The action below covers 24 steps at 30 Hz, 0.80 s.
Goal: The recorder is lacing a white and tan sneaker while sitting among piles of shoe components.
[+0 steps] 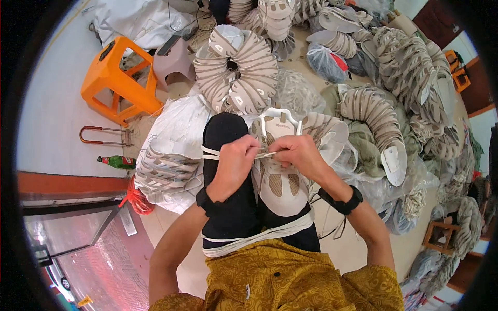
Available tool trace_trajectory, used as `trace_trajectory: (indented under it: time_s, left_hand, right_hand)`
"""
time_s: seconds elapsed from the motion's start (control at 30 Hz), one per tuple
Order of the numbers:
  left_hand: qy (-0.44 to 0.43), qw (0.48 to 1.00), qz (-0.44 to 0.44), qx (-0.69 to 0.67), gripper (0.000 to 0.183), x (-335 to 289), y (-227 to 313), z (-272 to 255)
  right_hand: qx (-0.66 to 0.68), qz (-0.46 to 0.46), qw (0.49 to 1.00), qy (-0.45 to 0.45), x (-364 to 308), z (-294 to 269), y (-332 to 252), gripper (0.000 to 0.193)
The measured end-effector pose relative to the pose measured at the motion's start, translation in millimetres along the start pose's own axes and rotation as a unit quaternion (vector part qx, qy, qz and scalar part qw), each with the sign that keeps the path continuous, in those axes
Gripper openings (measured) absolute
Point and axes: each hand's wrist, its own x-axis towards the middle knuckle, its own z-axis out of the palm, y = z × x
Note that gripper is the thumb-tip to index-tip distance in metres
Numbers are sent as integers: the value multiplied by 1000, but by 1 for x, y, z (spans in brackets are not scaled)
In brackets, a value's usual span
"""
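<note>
A beige and white sneaker upper [282, 197] lies across my lap, its toe toward me and its white-edged collar away from me. My left hand [236, 165] is closed in a pinch on a pale shoelace [266, 155] at the upper's lacing area. From the other side my right hand [301, 155] also pinches the lace, close to the eyelets. The exact fingertip grip is partly hidden. A bundle of white laces [259, 236] stretches over both black-trousered thighs, and a few strands cross my left knee.
Rings and rows of stacked shoe uppers [254, 57] fill the floor ahead and to the right. An orange stool [122, 78], a grey stool [174, 62], a green bottle [118, 162] and a red bag [139, 199] stand or lie at the left. A small wooden stool [441, 236] is at far right.
</note>
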Motion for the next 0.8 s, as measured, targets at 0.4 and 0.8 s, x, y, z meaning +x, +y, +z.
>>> trace_trajectory:
  time_s: [0.4,0.8]
  left_hand:
    - [62,995,74,15,4,-21,-10,16]
    - [64,928,289,228,13,-24,-2,10]
  right_hand:
    - [284,151,946,-38,-19,-7,10,15]
    - [286,153,945,-31,-36,-6,-3,13]
